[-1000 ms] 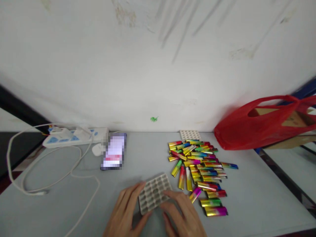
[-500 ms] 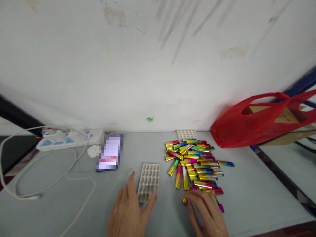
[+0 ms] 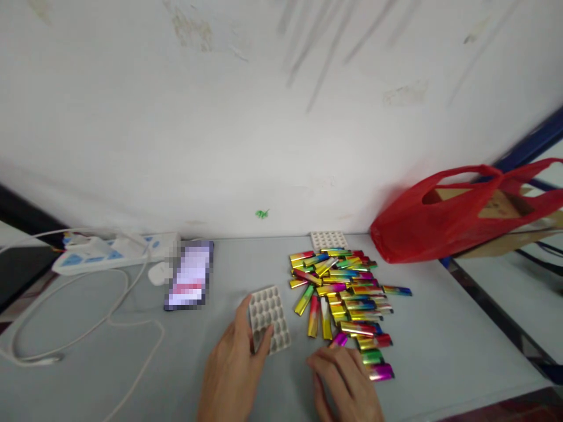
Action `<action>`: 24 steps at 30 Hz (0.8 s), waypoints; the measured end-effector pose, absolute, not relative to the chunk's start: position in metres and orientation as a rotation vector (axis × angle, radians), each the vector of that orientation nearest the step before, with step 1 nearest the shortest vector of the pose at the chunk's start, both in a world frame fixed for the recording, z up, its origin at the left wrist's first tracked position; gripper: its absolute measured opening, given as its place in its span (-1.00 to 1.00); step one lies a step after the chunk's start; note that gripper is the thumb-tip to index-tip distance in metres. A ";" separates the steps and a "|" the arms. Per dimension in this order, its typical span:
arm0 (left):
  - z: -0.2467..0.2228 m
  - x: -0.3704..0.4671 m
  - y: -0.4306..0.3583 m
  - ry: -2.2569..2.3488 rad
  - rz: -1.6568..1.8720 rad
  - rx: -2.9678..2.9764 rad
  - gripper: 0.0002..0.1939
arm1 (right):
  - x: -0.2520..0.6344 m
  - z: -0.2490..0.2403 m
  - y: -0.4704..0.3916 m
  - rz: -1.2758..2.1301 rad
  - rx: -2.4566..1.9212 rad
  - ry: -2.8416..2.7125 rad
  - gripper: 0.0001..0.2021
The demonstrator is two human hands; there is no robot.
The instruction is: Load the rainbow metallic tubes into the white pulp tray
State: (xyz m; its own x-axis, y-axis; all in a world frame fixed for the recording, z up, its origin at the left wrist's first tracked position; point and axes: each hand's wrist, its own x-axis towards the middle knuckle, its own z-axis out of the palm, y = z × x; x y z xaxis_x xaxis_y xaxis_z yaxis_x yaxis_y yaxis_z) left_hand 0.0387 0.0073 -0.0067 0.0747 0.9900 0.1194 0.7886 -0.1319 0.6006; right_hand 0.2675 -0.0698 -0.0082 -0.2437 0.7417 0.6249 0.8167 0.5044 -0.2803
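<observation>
My left hand (image 3: 235, 363) grips a small light-grey tray (image 3: 269, 310) with rows of oval hollows. Its index finger lies along the tray's left edge and its thumb presses on the lower part, and the tray is turned at a slant on the table. To the right, my right hand (image 3: 341, 384) is curled with fingertips drawn together, low over the table. Whatever they hold is hidden. Just beyond its knuckles lies a magenta-and-gold metallic sleeve (image 3: 338, 340), part of a spread pile of shiny, colourful sleeves (image 3: 347, 290).
A second pitted tray (image 3: 329, 240) lies behind the pile by the wall. A red bag (image 3: 422, 228) holding cardboard stands at the back right. On the left are a phone (image 3: 190, 275), a power strip (image 3: 118, 252) and a looping white cable (image 3: 141, 369).
The left hand has closed on the tray and turned it, so its top leans left. My right hand has shifted left, away from the pile; the gold piece at its fingertips no longer shows.
</observation>
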 end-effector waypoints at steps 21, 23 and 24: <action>-0.006 0.041 0.045 1.521 0.878 2.135 -0.72 | 0.260 0.018 0.066 -0.318 -1.757 -2.159 -0.81; -0.005 0.041 0.050 1.489 0.863 2.148 -0.71 | 0.261 0.017 0.065 -0.297 -1.746 -2.162 -0.81; -0.005 0.041 0.055 1.476 0.859 2.158 -0.70 | 0.262 0.017 0.065 -0.283 -1.736 -2.162 -0.81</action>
State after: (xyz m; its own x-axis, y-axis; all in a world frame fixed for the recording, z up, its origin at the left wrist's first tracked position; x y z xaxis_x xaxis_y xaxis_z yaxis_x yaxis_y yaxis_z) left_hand 0.0411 0.0546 -0.0045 0.2582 0.9283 0.2677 0.6911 -0.3711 0.6202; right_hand 0.2624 0.0650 0.0169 -0.1860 0.9010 0.3919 0.9715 0.2283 -0.0638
